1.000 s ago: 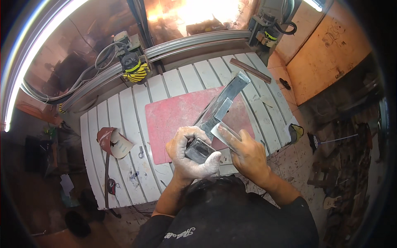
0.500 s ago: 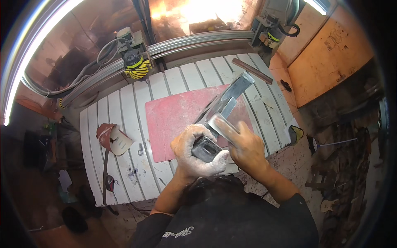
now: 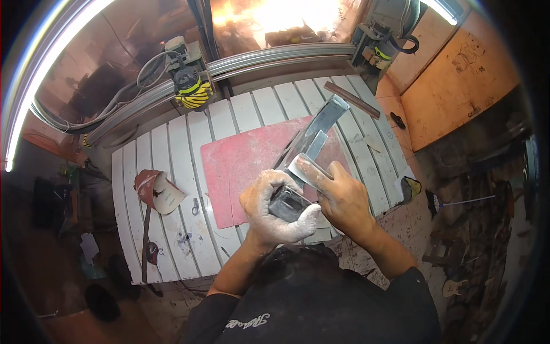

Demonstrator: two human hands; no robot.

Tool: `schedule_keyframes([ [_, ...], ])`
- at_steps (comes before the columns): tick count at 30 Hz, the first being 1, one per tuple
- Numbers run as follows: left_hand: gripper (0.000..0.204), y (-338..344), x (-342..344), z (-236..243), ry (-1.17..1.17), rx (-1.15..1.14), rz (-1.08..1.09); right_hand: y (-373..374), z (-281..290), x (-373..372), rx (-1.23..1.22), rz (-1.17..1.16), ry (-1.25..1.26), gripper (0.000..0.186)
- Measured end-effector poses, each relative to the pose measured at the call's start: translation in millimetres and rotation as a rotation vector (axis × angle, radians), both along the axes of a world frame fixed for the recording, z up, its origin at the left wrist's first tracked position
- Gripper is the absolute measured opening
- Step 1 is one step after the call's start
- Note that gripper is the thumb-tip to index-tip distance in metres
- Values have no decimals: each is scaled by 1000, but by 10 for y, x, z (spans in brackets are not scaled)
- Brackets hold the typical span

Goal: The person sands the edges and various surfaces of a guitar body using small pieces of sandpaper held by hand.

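My left hand (image 3: pixel 264 212), coated in white dust, wraps round the near end of a long dark grey workpiece (image 3: pixel 318 133). That workpiece is dusty and slants away to the upper right, with a shorter block-like part along its right side. In my right hand (image 3: pixel 346 200) is a flat, pale pad (image 3: pixel 307 172), perhaps folded sandpaper, with my fingers stretched along it. The pad lies against or just above the right side of the workpiece, near my left hand; whether they touch is hard to tell.
Beneath is a red mat (image 3: pixel 235 157) on a white slatted table (image 3: pixel 172 235). Curled sandpaper (image 3: pixel 163 194) and a tape measure (image 3: pixel 152 253) lie left; a brown strip (image 3: pixel 352 100) lies far right. A rail (image 3: pixel 281 55) carrying a machine head (image 3: pixel 192 86) spans the back.
My right hand and the pad have shifted slightly up along the workpiece. My left hand keeps its hold, and the workpiece's far end has tilted slightly left.
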State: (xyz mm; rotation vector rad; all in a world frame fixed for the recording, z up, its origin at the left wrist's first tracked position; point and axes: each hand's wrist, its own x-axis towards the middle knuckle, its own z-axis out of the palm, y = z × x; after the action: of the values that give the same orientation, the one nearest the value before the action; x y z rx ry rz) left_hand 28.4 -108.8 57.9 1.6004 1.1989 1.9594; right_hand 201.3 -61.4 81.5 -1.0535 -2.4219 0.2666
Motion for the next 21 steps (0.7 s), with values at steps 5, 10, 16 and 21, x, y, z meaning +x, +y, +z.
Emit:
schedule_keyframes([
  [5,45,11,-42,-37,-61,32,11,-78,-19,94,-22,5,-6,70],
  [10,45,18,-42,-3,-75,-8,36,-5,1,-17,4,12,7,70],
  [16,42,16,-47,-4,-17,4,13,12,90,-60,14,2,-39,69],
  [21,41,9,-77,-16,-70,19,-8,-61,71,53,-79,16,-107,67],
])
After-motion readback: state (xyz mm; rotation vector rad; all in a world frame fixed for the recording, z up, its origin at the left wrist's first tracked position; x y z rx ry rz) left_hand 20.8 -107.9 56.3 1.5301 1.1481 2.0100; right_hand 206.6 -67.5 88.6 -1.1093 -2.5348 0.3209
